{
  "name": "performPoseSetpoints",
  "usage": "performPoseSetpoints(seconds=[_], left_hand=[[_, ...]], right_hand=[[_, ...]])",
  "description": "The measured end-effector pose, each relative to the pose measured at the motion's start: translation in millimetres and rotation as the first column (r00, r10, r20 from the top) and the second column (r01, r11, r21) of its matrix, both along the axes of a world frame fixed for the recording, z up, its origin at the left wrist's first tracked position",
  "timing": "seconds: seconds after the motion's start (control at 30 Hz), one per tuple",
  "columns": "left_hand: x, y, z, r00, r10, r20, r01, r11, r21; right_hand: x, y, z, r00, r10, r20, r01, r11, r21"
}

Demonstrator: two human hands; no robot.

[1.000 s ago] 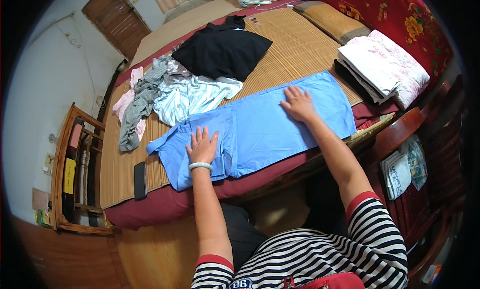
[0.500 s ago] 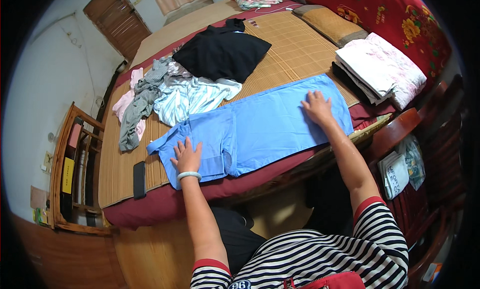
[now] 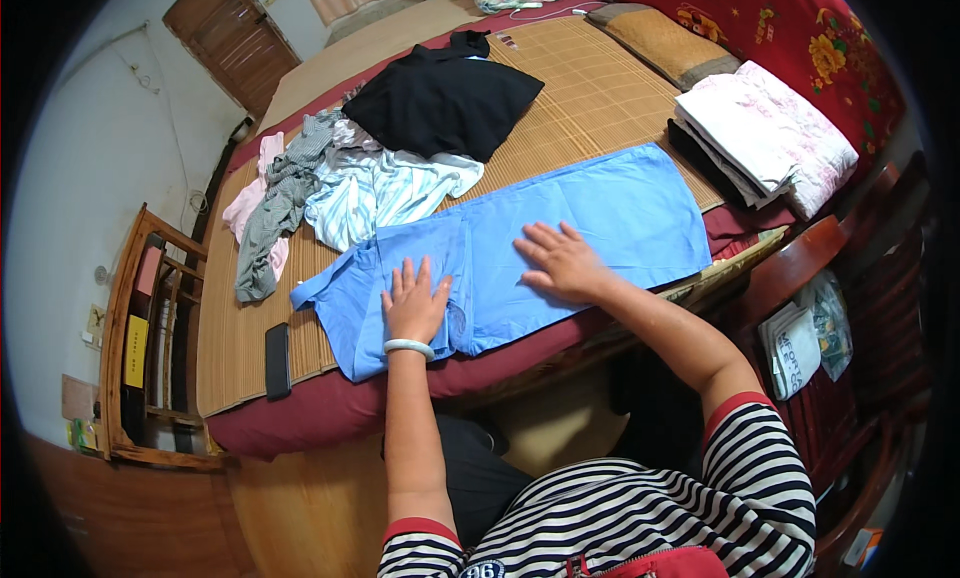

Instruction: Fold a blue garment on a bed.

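A black phone (image 3: 277, 360) is seen on the bed (image 3: 300, 418). The blue garment (image 3: 600, 218) is spread along the bed's near edge; the left hand (image 3: 413, 303) and right hand (image 3: 560, 261) are pressed flat on it, fingers spread.

You have a black garment (image 3: 445, 103) and a striped shirt (image 3: 385, 193) lying on the bed's bamboo mat (image 3: 600, 98), a dark phone (image 3: 277, 360) near its left edge (flat), and folded pink bedding (image 3: 770, 138) at the right.
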State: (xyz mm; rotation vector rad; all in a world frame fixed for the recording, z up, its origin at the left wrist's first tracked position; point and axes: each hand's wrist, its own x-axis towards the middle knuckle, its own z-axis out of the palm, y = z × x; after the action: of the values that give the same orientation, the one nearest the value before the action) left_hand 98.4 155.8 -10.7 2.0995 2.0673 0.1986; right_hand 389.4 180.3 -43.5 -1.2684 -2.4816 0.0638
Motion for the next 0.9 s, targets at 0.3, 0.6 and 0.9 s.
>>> performPoseSetpoints(seconds=[0.3,0.6,0.9], left_hand=[[-46,-5,-2,0.964,0.247,-0.096,-0.252,0.967,-0.042],[-33,-3,3,0.949,0.305,-0.085,-0.307,0.952,-0.012],[20,-2,-1,0.999,-0.020,0.028,0.017,0.992,0.126]], right_hand=[[112,43,-6,0.821,-0.569,0.055,0.571,0.820,-0.040],[118,49,-3,0.769,-0.638,-0.028,0.636,0.769,-0.068],[-15,-24,6,0.987,0.160,-0.033,-0.158,0.986,0.051]])
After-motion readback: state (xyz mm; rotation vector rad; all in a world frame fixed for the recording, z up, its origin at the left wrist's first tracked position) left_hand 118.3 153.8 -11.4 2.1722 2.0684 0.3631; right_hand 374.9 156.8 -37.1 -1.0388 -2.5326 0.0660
